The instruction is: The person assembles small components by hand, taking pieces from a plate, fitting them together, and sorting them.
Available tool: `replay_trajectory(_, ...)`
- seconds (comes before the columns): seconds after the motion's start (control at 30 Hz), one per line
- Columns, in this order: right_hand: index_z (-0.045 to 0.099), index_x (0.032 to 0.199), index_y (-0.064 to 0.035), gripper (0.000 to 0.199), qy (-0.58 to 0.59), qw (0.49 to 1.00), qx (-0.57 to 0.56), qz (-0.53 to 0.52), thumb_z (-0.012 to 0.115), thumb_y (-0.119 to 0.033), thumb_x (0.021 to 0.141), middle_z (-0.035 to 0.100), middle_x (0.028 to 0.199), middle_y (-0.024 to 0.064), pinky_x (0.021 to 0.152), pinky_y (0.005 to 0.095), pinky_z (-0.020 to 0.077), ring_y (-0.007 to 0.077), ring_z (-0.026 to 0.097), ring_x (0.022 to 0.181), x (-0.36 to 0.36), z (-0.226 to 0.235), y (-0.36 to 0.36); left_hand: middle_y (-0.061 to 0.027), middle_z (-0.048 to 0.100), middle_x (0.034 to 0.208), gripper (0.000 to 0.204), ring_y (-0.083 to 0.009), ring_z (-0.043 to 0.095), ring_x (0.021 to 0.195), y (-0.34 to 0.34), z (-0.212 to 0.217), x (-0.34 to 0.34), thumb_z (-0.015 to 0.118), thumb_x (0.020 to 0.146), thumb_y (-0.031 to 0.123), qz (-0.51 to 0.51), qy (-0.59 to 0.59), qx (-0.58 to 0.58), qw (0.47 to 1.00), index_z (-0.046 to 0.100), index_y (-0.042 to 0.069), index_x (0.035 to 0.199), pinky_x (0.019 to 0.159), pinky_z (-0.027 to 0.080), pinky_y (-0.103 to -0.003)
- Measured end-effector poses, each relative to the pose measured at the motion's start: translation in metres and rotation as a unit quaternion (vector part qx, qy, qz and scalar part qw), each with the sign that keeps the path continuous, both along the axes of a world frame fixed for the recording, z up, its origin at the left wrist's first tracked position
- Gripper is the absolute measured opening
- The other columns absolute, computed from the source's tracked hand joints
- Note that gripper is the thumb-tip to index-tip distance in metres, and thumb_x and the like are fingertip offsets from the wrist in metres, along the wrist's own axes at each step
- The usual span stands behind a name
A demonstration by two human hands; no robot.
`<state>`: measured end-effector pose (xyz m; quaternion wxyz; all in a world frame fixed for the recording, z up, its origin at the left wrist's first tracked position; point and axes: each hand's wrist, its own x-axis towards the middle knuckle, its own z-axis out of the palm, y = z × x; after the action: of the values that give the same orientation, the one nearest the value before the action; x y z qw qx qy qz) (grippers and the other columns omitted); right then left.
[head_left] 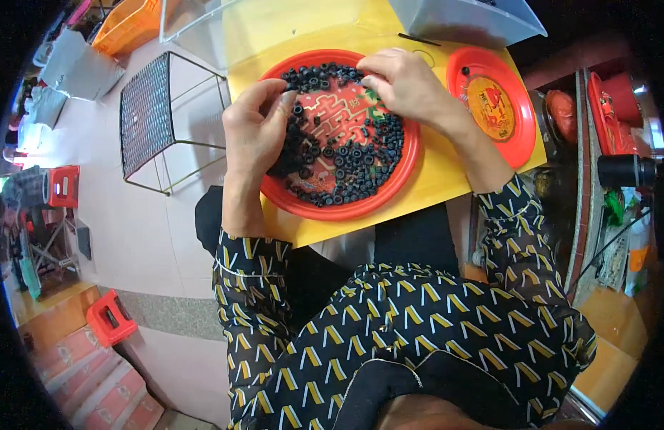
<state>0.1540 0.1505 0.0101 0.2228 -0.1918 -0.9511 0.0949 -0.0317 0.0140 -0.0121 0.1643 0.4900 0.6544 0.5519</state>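
A round red tray [412, 168] with a patterned middle lies in front of me. Many small black ring-shaped parts [342, 161] are spread over it, thickest along its left, lower and right sides. Over the tray's left rim is my left hand [254, 129], thumb and fingers pinched together near the far left parts. My right hand [405, 84] is at the far right rim, its fingertips also pinched, close to the far group of parts. Whatever either pinch holds is too small or hidden to make out.
The tray rests on a yellow tabletop [303, 231]. To its right lies a smaller red plate [519, 147] with one black piece [466, 71] on it. A clear plastic bin [475, 29] stands at the far right. A woven-top stool [147, 115] stands on the floor at left.
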Motion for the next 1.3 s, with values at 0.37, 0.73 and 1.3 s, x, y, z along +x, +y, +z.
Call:
replay_trajectory(0.37, 0.059, 0.084, -0.0026, 0.015, -0.089, 0.996, 0.011, -0.001, 0.057, -0.008, 0.071, 0.057, 0.083, 0.0153, 0.074, 0.0373, 0.0432, 0.0302, 0.053, 0.084, -0.031, -0.019, -0.005, -0.0127, 0.061, 0.07, 0.016, -0.0164, 0.059, 0.062, 0.002, 0.0, -0.004, 0.065, 0.073, 0.008, 0.004, 0.061, 0.012, 0.998, 0.061, -0.001, 0.086, 0.06, 0.047, -0.027)
replay_trajectory(0.73, 0.061, 0.079, -0.0035, 0.011, -0.019, 0.999, -0.004, 0.029, 0.057, -0.005, 0.069, 0.058, 0.078, 0.0127, 0.071, 0.0374, 0.0437, 0.0297, 0.055, 0.077, -0.024, -0.01, -0.007, -0.0103, 0.063, 0.071, 0.019, -0.0114, 0.059, 0.067, 0.003, 0.0, -0.01, 0.065, 0.074, 0.009, -0.005, 0.108, -0.017, 0.994, 0.061, -0.001, 0.089, 0.062, 0.047, -0.025)
replay_trajectory(1.3, 0.06, 0.074, -0.0026, 0.008, -0.013, 0.998, -0.046, 0.038, 0.06, -0.008, 0.069, 0.054, 0.074, 0.0136, 0.069, 0.0381, 0.0441, 0.0304, 0.053, 0.075, -0.023, -0.023, -0.001, -0.0091, 0.054, 0.076, 0.024, -0.0276, 0.051, 0.075, 0.04, -0.012, 0.007, 0.055, 0.065, 0.004, -0.153, 0.42, 0.006, 0.895, 0.062, 0.008, 0.087, 0.068, 0.043, -0.036)
